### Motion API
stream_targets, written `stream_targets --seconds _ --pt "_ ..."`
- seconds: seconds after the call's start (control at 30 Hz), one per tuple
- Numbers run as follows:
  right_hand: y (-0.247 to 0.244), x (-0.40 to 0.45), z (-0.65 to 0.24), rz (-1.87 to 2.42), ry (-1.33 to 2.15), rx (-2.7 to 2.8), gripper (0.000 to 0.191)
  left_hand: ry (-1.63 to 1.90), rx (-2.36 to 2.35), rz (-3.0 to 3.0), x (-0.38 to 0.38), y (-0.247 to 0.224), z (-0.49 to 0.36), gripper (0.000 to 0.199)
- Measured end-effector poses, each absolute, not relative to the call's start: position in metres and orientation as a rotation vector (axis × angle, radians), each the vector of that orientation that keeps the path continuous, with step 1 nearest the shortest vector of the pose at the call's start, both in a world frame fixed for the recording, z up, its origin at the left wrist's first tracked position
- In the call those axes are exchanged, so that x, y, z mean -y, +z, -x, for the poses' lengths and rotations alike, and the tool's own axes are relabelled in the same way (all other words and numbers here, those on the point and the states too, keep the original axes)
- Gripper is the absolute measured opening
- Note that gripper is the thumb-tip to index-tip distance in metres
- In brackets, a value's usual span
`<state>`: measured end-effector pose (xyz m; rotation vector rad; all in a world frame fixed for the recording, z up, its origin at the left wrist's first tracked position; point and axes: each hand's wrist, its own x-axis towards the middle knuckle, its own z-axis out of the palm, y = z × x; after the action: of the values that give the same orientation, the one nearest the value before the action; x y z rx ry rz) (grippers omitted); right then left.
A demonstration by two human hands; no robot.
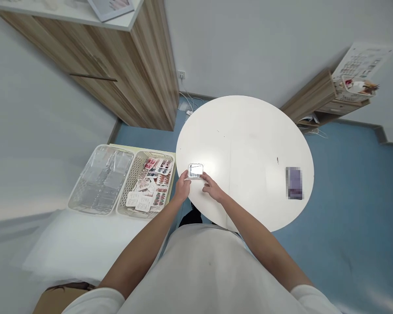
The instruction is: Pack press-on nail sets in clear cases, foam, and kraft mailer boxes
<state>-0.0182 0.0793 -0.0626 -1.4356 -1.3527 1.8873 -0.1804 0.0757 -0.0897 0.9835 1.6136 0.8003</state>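
Observation:
A small clear plastic box, rounded at the corners and with a shiny, mirror-like face, lies near the left edge of the round white table. My left hand grips the box's left side, fingertips at its edge and thumb below. At the lower right corner, the index finger of my right hand touches the box. The right thumb is apart from the index finger and clear of the box. What is inside the box cannot be made out.
Left of the table, a white basket holds printed cards of coloured press-on nails; another basket holds clear plastic boxes. A blurred purple item lies at the table's right. Beyond stand a wooden cabinet and a low shelf.

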Motion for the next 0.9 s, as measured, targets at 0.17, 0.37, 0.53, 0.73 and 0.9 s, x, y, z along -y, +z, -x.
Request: stream_targets --seconds 0.17,0.37,0.53,0.73,0.9 --pt "-0.060 -0.062 -0.014 1.418 1.760 1.333 0.067 0.781 -1.576 -1.090 -0.069 -0.078 0.148 0.051" --pt "-0.058 -0.031 -0.075 1.419 1.646 1.313 0.070 0.769 -1.482 -1.200 -0.049 -0.072 0.090 0.049" --pt "-0.064 0.001 -0.135 1.436 1.592 1.267 0.072 0.717 -1.424 -1.265 -0.023 -0.077 0.037 0.049" --pt "-0.087 0.037 -0.190 1.494 1.573 1.294 0.074 0.644 -1.388 -1.306 0.006 -0.088 -0.016 0.049" --pt "-0.105 0.049 -0.208 1.536 1.565 1.362 0.076 0.629 -1.417 -1.317 0.018 -0.090 -0.034 0.045"
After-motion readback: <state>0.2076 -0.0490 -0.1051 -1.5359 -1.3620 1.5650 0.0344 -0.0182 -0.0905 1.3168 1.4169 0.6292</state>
